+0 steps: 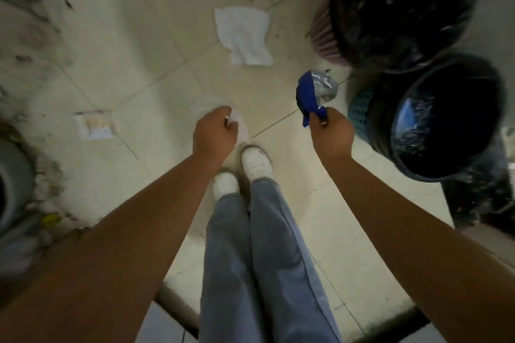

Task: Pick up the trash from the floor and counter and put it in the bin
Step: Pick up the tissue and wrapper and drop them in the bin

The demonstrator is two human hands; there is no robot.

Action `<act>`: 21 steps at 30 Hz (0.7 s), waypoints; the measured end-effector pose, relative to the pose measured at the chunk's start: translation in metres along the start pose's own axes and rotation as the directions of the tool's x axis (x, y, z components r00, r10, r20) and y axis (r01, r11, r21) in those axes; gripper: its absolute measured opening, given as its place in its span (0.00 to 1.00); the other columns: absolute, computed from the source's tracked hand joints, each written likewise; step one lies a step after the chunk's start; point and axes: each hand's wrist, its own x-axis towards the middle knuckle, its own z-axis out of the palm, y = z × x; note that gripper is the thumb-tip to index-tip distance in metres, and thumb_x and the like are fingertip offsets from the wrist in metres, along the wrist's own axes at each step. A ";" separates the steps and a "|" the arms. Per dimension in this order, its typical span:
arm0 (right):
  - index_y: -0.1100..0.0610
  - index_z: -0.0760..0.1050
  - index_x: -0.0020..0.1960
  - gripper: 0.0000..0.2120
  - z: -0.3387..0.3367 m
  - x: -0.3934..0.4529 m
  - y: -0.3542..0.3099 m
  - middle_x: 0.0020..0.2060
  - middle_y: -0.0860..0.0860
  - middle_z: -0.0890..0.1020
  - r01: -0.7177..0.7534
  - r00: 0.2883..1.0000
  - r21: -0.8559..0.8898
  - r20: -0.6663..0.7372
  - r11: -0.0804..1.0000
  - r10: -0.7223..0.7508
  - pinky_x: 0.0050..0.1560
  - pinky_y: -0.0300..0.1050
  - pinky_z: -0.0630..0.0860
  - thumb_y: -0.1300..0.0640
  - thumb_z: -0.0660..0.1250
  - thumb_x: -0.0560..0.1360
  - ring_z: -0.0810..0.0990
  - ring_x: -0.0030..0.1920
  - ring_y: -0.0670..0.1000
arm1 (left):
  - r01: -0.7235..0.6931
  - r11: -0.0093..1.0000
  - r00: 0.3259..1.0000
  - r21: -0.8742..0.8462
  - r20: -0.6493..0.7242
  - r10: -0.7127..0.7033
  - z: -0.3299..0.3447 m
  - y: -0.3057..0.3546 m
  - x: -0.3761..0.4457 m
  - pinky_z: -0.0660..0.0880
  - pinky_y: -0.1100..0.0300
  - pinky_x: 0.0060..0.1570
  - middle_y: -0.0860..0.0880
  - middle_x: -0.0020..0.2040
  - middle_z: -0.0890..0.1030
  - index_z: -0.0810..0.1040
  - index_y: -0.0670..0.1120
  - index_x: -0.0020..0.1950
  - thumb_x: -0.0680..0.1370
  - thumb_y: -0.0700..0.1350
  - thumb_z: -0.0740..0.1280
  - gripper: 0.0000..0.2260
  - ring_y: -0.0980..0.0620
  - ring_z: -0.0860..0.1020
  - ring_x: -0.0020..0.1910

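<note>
Trash is in both hands as the person stands on the tiled floor (133, 44) looking down. The right hand (331, 131) is pinched around a blue and silver wrapper (312, 95), which hangs just beside the near bin (446, 120), a black-lined one with a teal basket wall. The left hand (214, 131) is closed on something thin and clear, probably a plastic film (237, 120); blur makes it hard to be sure.

A second, bigger bin (401, 8) with a black liner stands farther off, behind the first. Still on the floor are a crumpled white tissue (242, 36), ahead of the feet, and a small pale packet (94, 124) off to the left.

By my reading, the step in hand is carrying this load to a bin. The next move calls for swinging the right hand over the near bin's open mouth and letting go, then bringing the left hand across to do the same. After that, the tissue and packet remain to be gathered.
</note>
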 end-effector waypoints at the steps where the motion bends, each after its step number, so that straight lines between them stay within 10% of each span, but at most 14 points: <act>1: 0.59 0.66 0.39 0.09 -0.030 -0.012 0.008 0.36 0.55 0.72 -0.031 0.999 0.003 -0.023 1.000 0.031 0.31 0.39 0.60 0.60 0.59 0.78 0.70 0.38 0.52 | -0.060 0.998 0.998 0.021 0.023 0.059 -0.008 0.022 -0.013 0.66 0.57 0.65 0.38 0.66 0.76 0.71 0.37 0.68 0.81 0.39 0.60 0.16 0.42 0.73 0.66; 9: 0.68 0.75 0.51 0.11 -0.197 -0.051 0.092 0.48 0.68 0.81 -0.340 0.897 0.284 -0.190 0.896 0.400 0.51 0.53 0.73 0.60 0.59 0.78 0.79 0.50 0.65 | -0.466 0.875 0.879 0.136 0.187 0.439 -0.001 0.190 -0.071 0.68 0.57 0.64 0.41 0.64 0.76 0.75 0.41 0.66 0.80 0.38 0.61 0.14 0.44 0.74 0.64; 13: 0.69 0.74 0.51 0.12 -0.226 -0.036 0.139 0.47 0.68 0.81 -0.374 0.873 0.351 -0.178 0.858 0.454 0.43 0.49 0.71 0.60 0.59 0.78 0.79 0.49 0.65 | -0.574 0.807 0.805 0.139 0.274 0.525 0.051 0.261 -0.078 0.72 0.52 0.63 0.38 0.62 0.77 0.77 0.40 0.63 0.79 0.37 0.62 0.13 0.41 0.74 0.63; 21: 0.65 0.74 0.50 0.09 -0.255 0.009 0.229 0.49 0.66 0.82 -0.428 0.897 0.305 0.033 0.851 0.440 0.44 0.45 0.71 0.61 0.57 0.79 0.80 0.47 0.61 | -0.357 0.911 0.900 0.209 0.337 0.276 0.174 0.322 -0.058 0.73 0.53 0.60 0.38 0.62 0.77 0.75 0.39 0.64 0.80 0.37 0.60 0.14 0.41 0.76 0.61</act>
